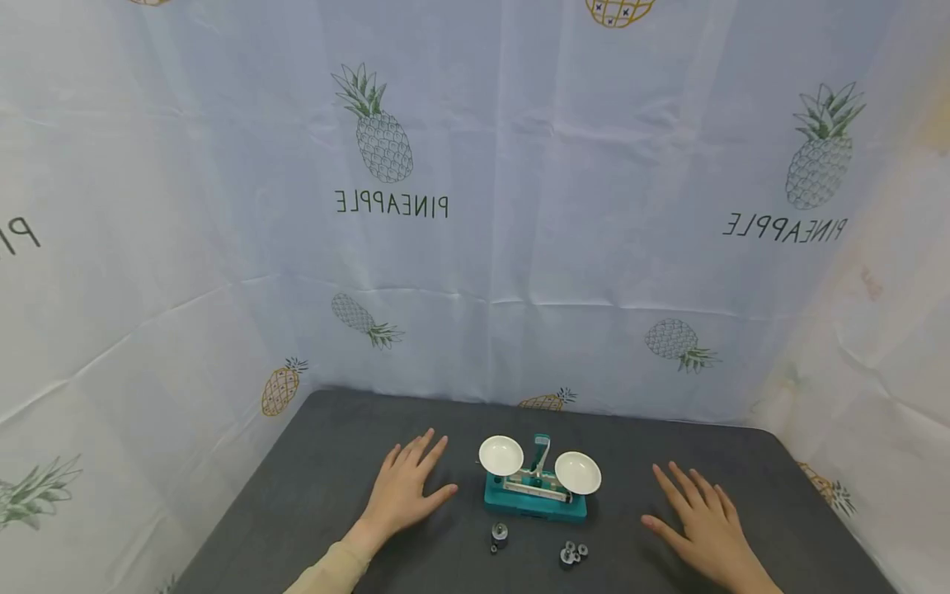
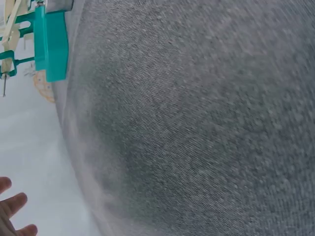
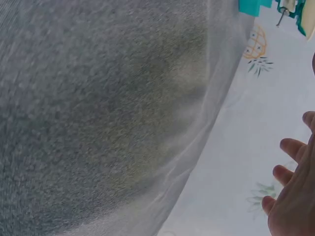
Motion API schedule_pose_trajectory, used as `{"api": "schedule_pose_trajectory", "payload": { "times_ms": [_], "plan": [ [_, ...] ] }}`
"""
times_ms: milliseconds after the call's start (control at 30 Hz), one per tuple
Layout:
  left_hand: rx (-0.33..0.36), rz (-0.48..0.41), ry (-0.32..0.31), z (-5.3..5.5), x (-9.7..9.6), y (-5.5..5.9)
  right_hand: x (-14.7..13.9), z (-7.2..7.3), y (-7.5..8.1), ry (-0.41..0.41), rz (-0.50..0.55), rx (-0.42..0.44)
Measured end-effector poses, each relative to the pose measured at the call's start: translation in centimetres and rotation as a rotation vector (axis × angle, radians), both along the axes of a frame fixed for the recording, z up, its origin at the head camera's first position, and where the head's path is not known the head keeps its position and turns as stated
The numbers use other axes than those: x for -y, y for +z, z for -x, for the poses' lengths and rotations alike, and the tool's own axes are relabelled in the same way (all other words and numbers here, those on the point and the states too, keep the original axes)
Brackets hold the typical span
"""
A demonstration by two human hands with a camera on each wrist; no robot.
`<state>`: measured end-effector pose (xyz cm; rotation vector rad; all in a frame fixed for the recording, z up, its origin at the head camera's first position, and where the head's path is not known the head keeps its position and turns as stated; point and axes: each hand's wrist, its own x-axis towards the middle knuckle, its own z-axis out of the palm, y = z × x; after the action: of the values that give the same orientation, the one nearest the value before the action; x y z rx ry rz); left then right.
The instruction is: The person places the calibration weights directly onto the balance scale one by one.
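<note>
A small teal balance scale (image 1: 536,505) stands on the dark table, with a white left pan (image 1: 500,455) and a white right pan (image 1: 578,473). My left hand (image 1: 404,491) is to the left of the scale, fingers spread and holding nothing. To the right of the scale my right hand (image 1: 699,524) is likewise spread, with nothing in it. In front of the scale are two groups of small metal weights: a larger weight (image 1: 500,535) with a tiny one beside it, and a cluster of several weights (image 1: 570,555) farther right. Part of the teal base (image 2: 55,44) shows in the left wrist view.
The dark table (image 1: 445,569) has rounded far corners. A pale curtain (image 1: 534,247) printed with pineapples hangs behind it and along both sides, close to the table's edges.
</note>
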<state>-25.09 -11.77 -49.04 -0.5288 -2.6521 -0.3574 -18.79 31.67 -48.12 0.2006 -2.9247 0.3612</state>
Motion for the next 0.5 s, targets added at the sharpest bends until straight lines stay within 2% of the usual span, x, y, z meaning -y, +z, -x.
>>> {"api": "schedule_pose_trajectory", "payload": {
  "times_ms": [133,233,333,500],
  "plan": [
    [-0.033,-0.006,-0.012,-0.2,-0.4,0.4,0.5,0.1,0.5,0.009,0.017,-0.024],
    [-0.018,-0.052,-0.022,-0.4,-0.7,0.5,1.1,0.1,0.7,0.005,0.006,-0.043],
    [0.054,-0.129,-0.034,-0.6,-0.9,0.5,1.6,0.1,0.8,0.002,-0.018,-0.058],
    [0.174,-0.240,-0.039,-0.7,-1.2,0.3,2.0,-0.1,0.6,0.020,0.013,-0.073]
  ]
}}
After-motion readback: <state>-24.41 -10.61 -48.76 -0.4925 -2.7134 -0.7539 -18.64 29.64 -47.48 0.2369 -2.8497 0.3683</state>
